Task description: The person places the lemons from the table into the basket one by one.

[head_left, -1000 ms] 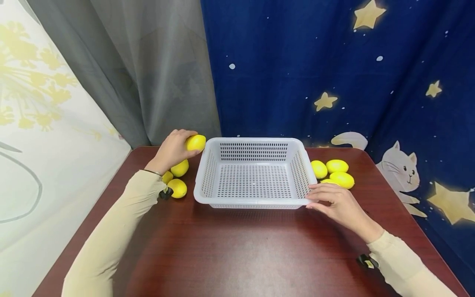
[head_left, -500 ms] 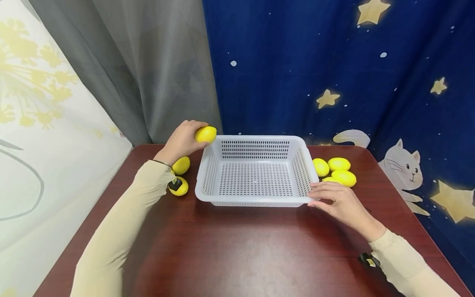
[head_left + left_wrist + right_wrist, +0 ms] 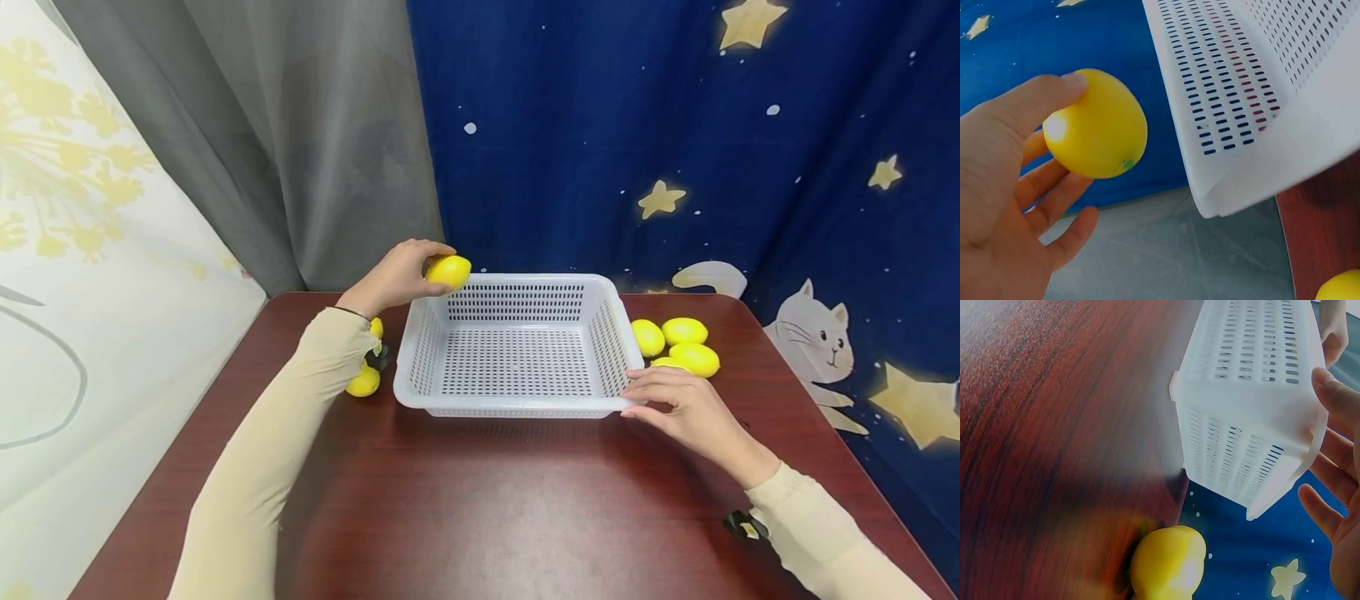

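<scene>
A yellow lemon (image 3: pixel 450 272) is held between the thumb and fingers of my left hand (image 3: pixel 397 277), raised over the back left corner of a white perforated plastic basket (image 3: pixel 517 403). In the left wrist view the held lemon (image 3: pixel 1097 125) shows its small green tip, and the basket's wall (image 3: pixel 1222 75) lies just to its right. At the basket's front right corner, my right hand (image 3: pixel 686 412) grips the rim, thumb at the front and fingers over the side. The basket's inside shows only its slotted floor.
Several lemons (image 3: pixel 685 331) lie right of the basket, one partly behind my right hand. Other lemons (image 3: pixel 363 382) sit to its left, partly hidden by my left sleeve. The dark red table (image 3: pixel 480 500) ends at a blue starry curtain (image 3: pixel 562 167).
My left hand has carried the lemon rightward and slightly up, from beside the basket to over its back left corner. The right hand keeps its grip on the rim.
</scene>
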### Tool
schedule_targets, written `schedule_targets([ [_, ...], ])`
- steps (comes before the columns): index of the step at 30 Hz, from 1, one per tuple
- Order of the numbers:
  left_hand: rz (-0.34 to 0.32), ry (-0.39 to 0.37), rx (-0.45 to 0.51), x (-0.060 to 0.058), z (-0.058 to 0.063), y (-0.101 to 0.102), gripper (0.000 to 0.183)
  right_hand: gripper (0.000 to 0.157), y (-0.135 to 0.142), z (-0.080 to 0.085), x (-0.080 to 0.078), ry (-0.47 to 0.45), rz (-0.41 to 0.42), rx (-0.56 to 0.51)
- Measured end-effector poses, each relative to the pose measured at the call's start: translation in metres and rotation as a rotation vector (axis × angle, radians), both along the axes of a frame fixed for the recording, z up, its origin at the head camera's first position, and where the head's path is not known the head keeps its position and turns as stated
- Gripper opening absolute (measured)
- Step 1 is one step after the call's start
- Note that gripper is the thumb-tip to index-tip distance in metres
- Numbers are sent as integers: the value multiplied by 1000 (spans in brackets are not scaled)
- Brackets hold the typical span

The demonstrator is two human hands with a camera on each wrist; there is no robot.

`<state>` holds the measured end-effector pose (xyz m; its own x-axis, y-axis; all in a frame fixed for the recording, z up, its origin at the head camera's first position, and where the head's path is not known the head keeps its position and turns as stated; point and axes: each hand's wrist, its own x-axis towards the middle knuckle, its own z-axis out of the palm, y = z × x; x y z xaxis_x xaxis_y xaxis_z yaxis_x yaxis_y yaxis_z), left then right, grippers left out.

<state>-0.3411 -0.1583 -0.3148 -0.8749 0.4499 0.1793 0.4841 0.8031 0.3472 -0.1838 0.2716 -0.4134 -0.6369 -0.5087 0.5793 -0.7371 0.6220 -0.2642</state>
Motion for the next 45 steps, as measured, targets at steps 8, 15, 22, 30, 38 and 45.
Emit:
schedule_targets([
  [8,-45,-64,-11,-6,-4,18,60,42,0,1,0,-6,-11,7],
  [15,-90,-99,-27,-15,-11,33,56,42,-1,-1,1,-10,-24,6],
  [22,-117,-105,-63,-20,-14,48,53,43,1,-1,1,-7,-17,-3],
  [30,-112,-102,-124,-26,-21,59,52,43,1,-2,1,-8,-23,1],
  [38,-118,-106,-155,-30,-30,64,52,42,2,-3,1,-3,-28,6],
  [45,-121,-122,-179,-34,-37,67,50,42,3,-3,1,-6,-14,-7],
])
